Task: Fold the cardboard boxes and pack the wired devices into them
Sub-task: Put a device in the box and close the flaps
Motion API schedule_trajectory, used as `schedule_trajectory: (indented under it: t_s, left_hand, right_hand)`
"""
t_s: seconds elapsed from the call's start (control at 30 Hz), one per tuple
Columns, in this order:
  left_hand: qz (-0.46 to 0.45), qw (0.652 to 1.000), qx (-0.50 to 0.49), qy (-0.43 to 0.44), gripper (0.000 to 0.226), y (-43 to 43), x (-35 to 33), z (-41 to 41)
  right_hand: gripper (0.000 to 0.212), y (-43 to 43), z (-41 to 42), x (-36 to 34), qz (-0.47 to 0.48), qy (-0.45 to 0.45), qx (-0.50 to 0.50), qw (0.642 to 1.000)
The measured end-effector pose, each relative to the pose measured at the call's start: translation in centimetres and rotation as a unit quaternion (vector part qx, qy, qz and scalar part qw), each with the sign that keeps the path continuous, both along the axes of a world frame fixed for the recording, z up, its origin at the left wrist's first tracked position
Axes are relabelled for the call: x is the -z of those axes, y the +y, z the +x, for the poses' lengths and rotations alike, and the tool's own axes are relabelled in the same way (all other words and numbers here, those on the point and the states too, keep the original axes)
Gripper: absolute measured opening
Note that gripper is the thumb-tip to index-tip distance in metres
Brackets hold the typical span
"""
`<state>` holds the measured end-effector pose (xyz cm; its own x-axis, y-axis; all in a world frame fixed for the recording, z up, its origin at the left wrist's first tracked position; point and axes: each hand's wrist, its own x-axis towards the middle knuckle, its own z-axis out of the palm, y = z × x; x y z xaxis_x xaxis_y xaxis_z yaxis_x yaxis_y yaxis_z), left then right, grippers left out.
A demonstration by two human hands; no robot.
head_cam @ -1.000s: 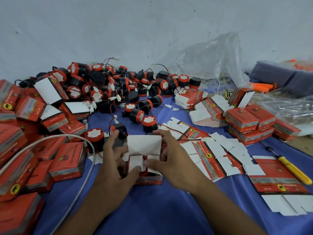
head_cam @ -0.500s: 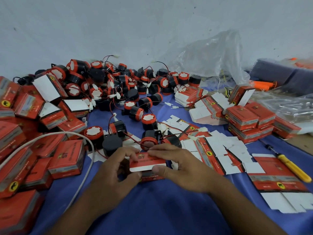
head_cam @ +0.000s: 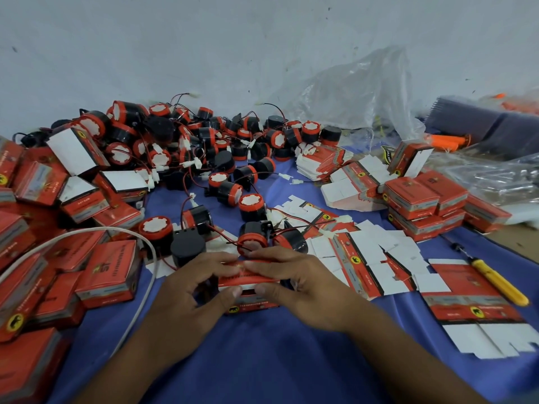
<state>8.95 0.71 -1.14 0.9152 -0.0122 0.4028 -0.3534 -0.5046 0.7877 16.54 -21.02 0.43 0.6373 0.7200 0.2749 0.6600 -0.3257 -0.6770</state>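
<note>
Close together: left hand [head_cam: 186,290], right hand [head_cam: 309,282]

— What's at the back?
— A pale grey wall [head_cam: 204,39], flecked with small dark marks, in soft, even light.
— And underneath?
— A blue cloth [head_cam: 262,360], spread toward the wall. Past its right edge a bare brown patch [head_cam: 514,240] shows. Crumpled clear plastic sheeting [head_cam: 350,91] leans against the wall, right of the middle.

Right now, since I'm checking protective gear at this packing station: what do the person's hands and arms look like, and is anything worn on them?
Nothing is worn. The left hand and right hand are bare: no gloves, no rings to be seen. The left forearm and right forearm are bare too, down to the picture's edge: no sleeve, watch or wristband.
</note>
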Motion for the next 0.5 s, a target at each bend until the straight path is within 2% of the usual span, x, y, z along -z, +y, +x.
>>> schedule_trajectory:
  t_s: [0.17,0.33,0.5]
  left_hand:
    - [0.061,0.998,-0.020,-0.025,0.032,0.2,-0.8,-0.2]
    - [0.121,0.992,-0.007,-0.033,0.035,0.6,-1.3,-0.2]
    - [0.179,0.983,0.039,-0.029,0.038,0.8,-1.3,-0.1]
  right_hand:
    - [0.040,-0.1,-0.1,0.3,-0.034,-0.055,-0.017,0.998]
    - [0.040,-0.2,0.0,0.3,-0.038,-0.026,-0.027,0.999]
    - [0.042,-0.3,0.0,0.6,-0.040,-0.037,-0.027,0.998]
